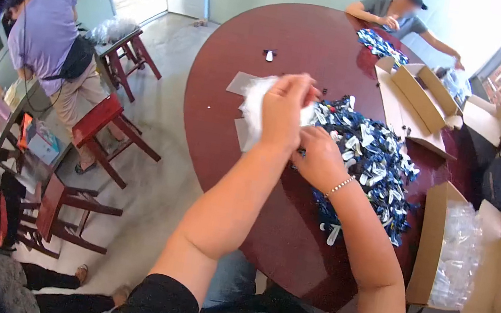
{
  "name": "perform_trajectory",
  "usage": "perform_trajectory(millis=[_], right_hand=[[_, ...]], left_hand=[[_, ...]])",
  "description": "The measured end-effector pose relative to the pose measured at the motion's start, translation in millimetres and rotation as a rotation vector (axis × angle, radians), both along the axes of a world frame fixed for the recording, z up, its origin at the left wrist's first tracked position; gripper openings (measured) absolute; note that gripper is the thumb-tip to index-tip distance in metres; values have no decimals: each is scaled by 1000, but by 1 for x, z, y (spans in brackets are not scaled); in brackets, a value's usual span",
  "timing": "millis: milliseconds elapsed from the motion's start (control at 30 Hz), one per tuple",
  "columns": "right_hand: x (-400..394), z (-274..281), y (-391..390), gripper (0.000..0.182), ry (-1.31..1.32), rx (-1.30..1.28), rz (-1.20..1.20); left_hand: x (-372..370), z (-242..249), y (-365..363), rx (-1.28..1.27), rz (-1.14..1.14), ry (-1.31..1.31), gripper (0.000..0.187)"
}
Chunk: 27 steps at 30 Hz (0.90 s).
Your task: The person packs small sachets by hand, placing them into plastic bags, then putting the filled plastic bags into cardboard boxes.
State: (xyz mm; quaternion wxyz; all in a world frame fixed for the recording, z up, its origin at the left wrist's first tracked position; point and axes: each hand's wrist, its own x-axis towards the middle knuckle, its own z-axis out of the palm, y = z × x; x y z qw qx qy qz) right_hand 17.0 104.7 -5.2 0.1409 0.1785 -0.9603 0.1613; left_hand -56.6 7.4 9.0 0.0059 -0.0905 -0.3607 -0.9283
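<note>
My left hand point(285, 106) is raised over the table beside a stack of clear plastic bags point(253, 102). Its fingers are pinched together, and whatever lies between them is too small or hidden to name. Lower and to the right, my right hand point(320, 157) has its fingers curled in at the near-left edge of a big pile of small dark blue, black and white plastic pieces point(368, 168). Its fingertips are partly hidden near my left wrist, so what they hold cannot be made out. One black-and-white piece point(269, 56) lies alone farther back.
The round red-brown table point(235, 44) carries an open cardboard box point(421, 98) at the right. Another box with clear plastic packaging point(459, 252) stands closer. A co-worker point(391, 15) sits across by a smaller pile. Stools point(107, 119) and other people are at the left.
</note>
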Motion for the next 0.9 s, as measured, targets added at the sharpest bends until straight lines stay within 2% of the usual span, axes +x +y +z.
perform_trajectory(millis=[67,100,167,200,233,300,433,533,633,700,900], right_hand=[[4,4,-15,37,-11,-60,148],[-1,-15,-13,43,-15,-176,234],[3,-39,-13,44,38,-26,193],[0,-66,-4,34,-53,-240,155],[-2,-57,-7,34,-58,-237,165],[-1,-33,-14,17,271,351,228],[-11,-43,-10,18,159,421,276],[-6,-40,-21,20,126,343,199],[0,-35,-36,25,109,293,127],[-1,-43,-35,29,285,378,155],[0,-33,-33,26,215,368,153]], left_hand=[[13,1,7,-171,43,165,13],[20,2,9,-301,105,277,13],[35,8,9,-485,242,651,9],[45,15,7,-523,283,803,8],[53,21,7,-558,319,954,8],[68,21,15,-474,155,1018,7],[75,13,18,-622,15,1099,8],[72,12,18,-668,-2,1088,10],[73,11,23,-553,56,1049,10],[73,10,23,-555,53,1051,10],[71,6,24,-604,26,1053,10]])
